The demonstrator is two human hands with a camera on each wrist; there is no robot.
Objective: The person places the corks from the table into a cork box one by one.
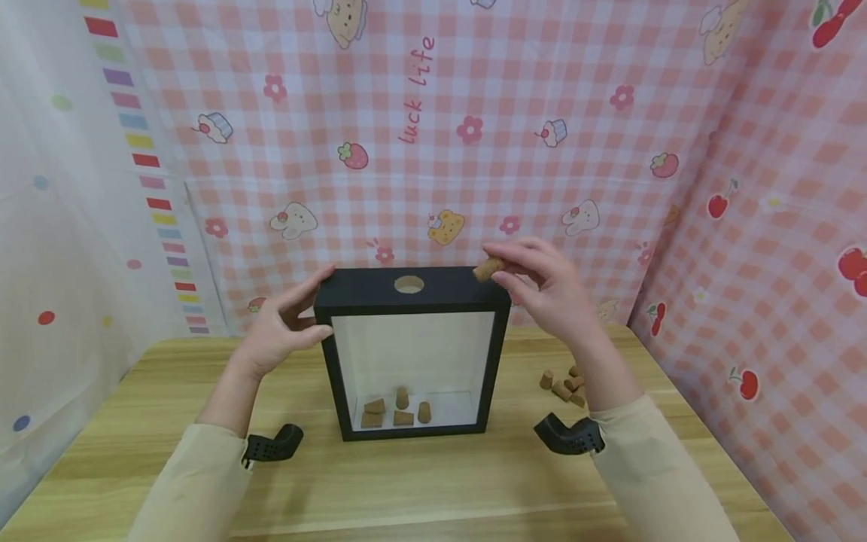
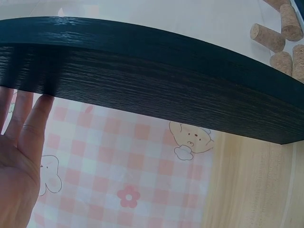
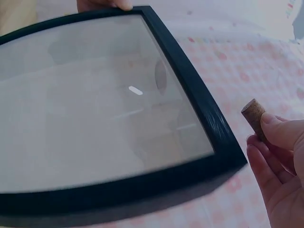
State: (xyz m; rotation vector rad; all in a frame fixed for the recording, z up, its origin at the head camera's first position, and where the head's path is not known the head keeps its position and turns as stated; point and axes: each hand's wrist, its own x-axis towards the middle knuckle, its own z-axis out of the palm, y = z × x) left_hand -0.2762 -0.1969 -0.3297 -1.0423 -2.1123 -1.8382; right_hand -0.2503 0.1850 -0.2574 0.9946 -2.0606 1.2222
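A black shadow box [image 1: 413, 301] with a clear front stands upright on the table, a round hole [image 1: 409, 284] in its top. My left hand [image 1: 284, 324] holds its upper left corner, thumb at the front edge and fingers along the side. Between thumb and fingers my right hand [image 1: 542, 282] pinches a cork [image 1: 489, 269], just over the box's top right corner. The right wrist view shows this cork [image 3: 254, 114] beside the black frame. Several corks [image 1: 424, 412] lie or stand on the box's floor behind the pane.
Several loose corks [image 1: 562, 390] lie on the wooden table [image 1: 406, 489] to the right of the box, partly behind my right forearm. A checked cloth [image 1: 474, 181] hangs behind the table and along its right side. Black wrist mounts [image 1: 274, 444] stick out from both sleeves.
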